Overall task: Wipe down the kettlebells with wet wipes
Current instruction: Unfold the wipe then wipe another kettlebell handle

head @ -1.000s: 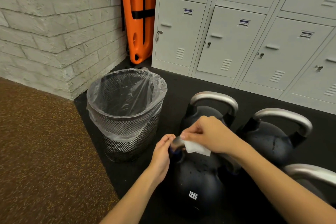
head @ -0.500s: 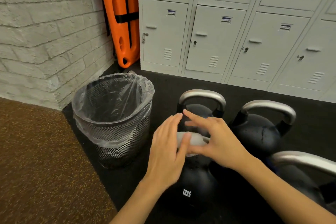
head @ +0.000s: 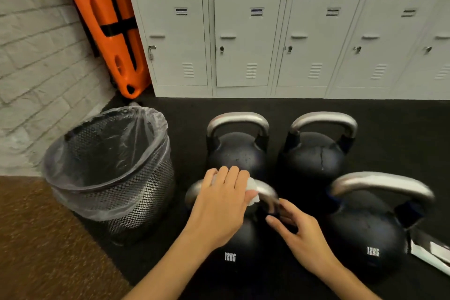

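Several black kettlebells with steel handles stand on the black mat. The near-left one (head: 231, 248), marked 12KG, is under my hands. My left hand (head: 221, 204) lies over the top of its handle (head: 269, 193), fingers draped round the bar with the white wet wipe (head: 253, 197) held beneath them. My right hand (head: 300, 236) hovers with loose, spread fingers by the handle's right leg and holds nothing. Another 12KG kettlebell (head: 365, 234) stands to the right, and two more stand behind, back-left (head: 237, 153) and back-right (head: 316, 156).
A mesh waste bin (head: 109, 173) with a clear liner stands just left of the kettlebells. An orange board (head: 107, 19) leans in the corner between the brick wall (head: 36, 56) and the grey lockers (head: 243, 44). Brown carpet (head: 36, 238) borders the mat. A shiny packet (head: 428, 251) lies far right.
The wipe has passed from my right hand to my left, which now covers the handle's top. My right hand has let go and dropped toward the handle's right side.
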A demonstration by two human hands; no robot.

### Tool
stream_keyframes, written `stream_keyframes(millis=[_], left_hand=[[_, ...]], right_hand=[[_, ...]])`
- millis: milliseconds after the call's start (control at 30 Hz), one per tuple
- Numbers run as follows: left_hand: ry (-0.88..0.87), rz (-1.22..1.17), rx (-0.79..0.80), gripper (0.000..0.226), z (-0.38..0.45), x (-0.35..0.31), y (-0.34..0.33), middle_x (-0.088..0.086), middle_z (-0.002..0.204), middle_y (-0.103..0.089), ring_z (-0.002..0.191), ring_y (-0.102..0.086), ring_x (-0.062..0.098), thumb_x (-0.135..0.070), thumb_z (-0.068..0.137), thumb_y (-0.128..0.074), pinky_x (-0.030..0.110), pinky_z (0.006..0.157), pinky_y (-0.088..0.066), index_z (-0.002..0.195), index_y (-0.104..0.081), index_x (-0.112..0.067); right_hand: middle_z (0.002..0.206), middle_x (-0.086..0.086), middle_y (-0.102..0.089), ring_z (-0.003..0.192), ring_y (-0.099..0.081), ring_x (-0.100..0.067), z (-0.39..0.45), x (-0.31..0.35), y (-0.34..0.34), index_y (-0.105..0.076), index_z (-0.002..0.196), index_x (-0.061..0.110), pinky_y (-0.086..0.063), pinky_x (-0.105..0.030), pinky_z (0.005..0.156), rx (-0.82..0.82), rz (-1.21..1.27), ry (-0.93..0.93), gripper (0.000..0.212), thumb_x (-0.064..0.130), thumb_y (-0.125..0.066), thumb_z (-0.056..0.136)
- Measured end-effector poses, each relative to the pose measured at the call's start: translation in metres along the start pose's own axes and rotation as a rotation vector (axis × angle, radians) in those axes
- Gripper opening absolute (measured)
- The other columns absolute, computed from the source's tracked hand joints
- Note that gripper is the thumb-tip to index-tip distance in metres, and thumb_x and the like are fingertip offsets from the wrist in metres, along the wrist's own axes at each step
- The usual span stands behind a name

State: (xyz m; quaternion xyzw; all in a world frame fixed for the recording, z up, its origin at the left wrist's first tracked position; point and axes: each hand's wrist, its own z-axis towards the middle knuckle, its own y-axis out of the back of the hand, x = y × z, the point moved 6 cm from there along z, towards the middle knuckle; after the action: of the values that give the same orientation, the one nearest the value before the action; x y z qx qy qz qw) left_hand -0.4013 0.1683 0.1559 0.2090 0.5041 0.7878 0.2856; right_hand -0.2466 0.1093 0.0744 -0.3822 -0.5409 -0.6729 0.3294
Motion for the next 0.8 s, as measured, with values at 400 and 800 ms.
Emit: stream_keyframes(millis=[400, 800], left_hand=[[-0.300, 0.194, 0.054, 0.026, 0.019, -0.034, -0.001, 0.004, 0.086, -0.053, 0.072, -0.050, 0.024, -0.035, 0.091, -0.042, 0.042, 0.067, -0.042, 0.099, -0.054, -0.014], [-0.474, 0.334, 0.085, 0.029, 0.018, -0.063, -0.018, 0.009, 0.097, -0.057, 0.089, -0.054, 0.029, -0.028, 0.079, -0.050, 0.047, 0.080, -0.047, 0.102, -0.056, -0.012]], right_hand=[[0.100, 0.022, -0.067, 0.095, -0.065, 0.003, 0.004, 0.003, -0.001, -0.059, 0.106, 0.035, -0.048, -0.011, 0.081, 0.043, -0.067, 0.082, 0.023, 0.017, -0.063, 0.092], [0.084, 0.017, -0.070, 0.077, -0.067, -0.001, 0.004, 0.006, 0.003, -0.057, 0.103, 0.042, -0.051, -0.020, 0.069, 0.058, -0.188, 0.094, 0.022, 0.023, -0.060, 0.094]])
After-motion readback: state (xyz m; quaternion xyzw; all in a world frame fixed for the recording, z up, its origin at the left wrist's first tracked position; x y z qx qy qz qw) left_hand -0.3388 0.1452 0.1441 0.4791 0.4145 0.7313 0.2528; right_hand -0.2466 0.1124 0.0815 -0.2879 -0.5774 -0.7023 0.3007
